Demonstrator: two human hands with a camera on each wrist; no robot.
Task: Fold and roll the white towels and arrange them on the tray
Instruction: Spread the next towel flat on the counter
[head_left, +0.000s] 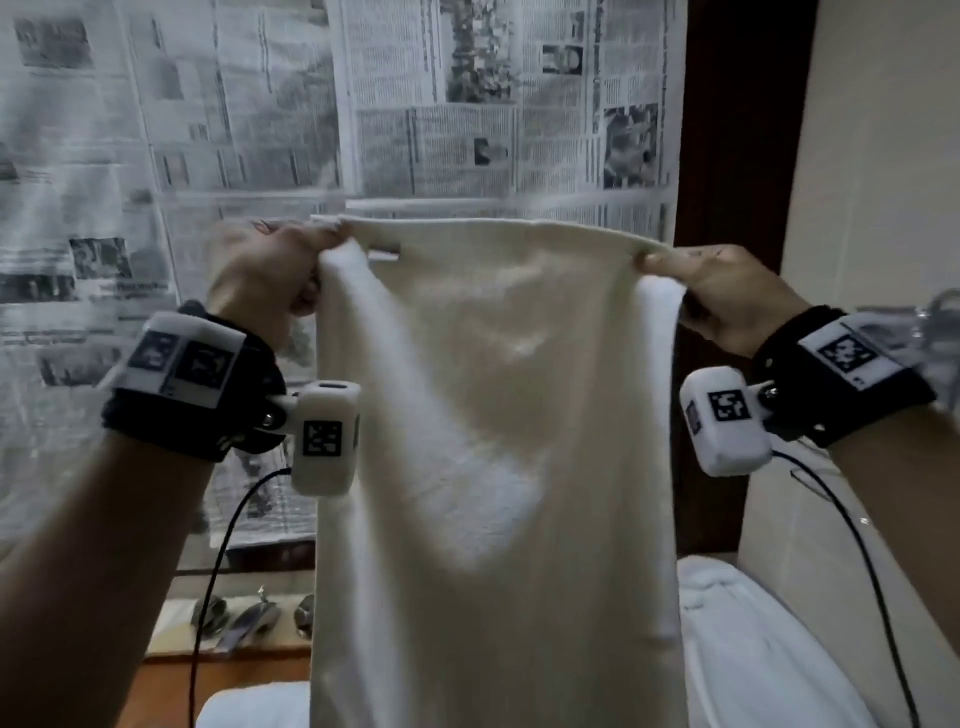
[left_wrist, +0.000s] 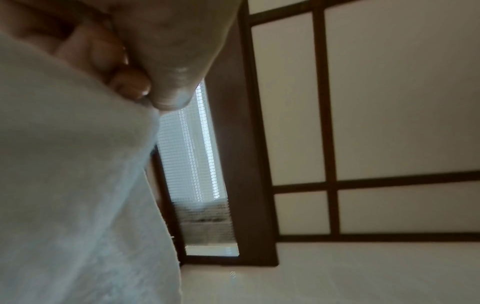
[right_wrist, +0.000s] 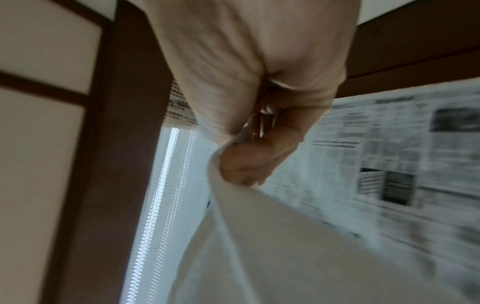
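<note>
White towel (head_left: 493, 415) hangs mid-air in front of the newspapered window, left hand (head_left: 265, 280) and right hand (head_left: 727, 296) fingers pinching its top corners; soft, light, floppy, so hold by corners and edges.

The newspaper sheets (head_left: 249, 104) carry print too blurred to read.

The hanging towel (head_left: 493, 441) fills the middle. Left of it lies open air before the newspaper-covered window (head_left: 208, 130); right of it a dark wooden frame (head_left: 737, 156) and more white towels (head_left: 753, 649) crowd close.
</note>
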